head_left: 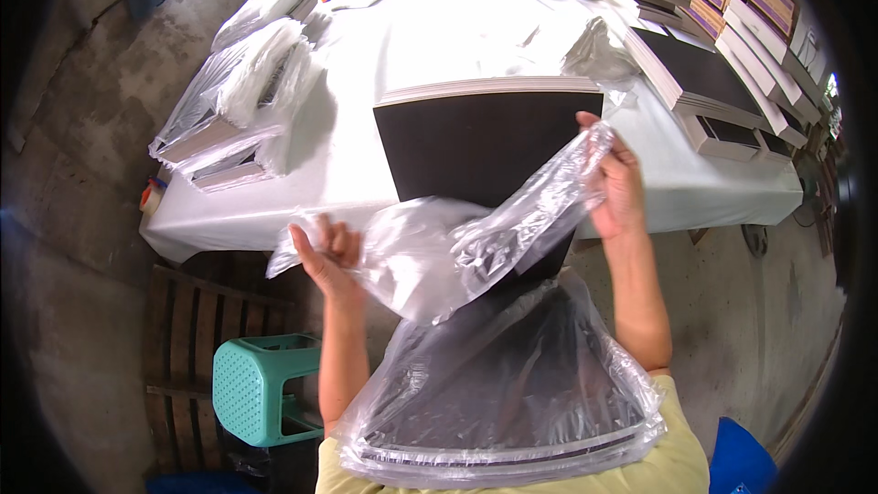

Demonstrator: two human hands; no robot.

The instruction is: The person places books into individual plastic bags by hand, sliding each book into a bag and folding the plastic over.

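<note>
Film stretched between both hands across black stack

Left hand (327, 256) has thumb raised apart, fingers curled, gripping film (412, 261); right hand (615, 178) has fingers closed round its other end; film crosses the stack (485, 142), hiding its middle; stack's far end is over the table (347, 160), near end inside clear plastic (503, 384) at the person's front; whether film and plastic are one piece, cannot tell; wrapped packs (233, 96) sit on the table, left; crumpled plastic (599, 50) lies beyond the right hand, beside black-topped piles (700, 73); green stool (245, 393) stands near the left forearm; pallet (183, 311) behind it.
</note>
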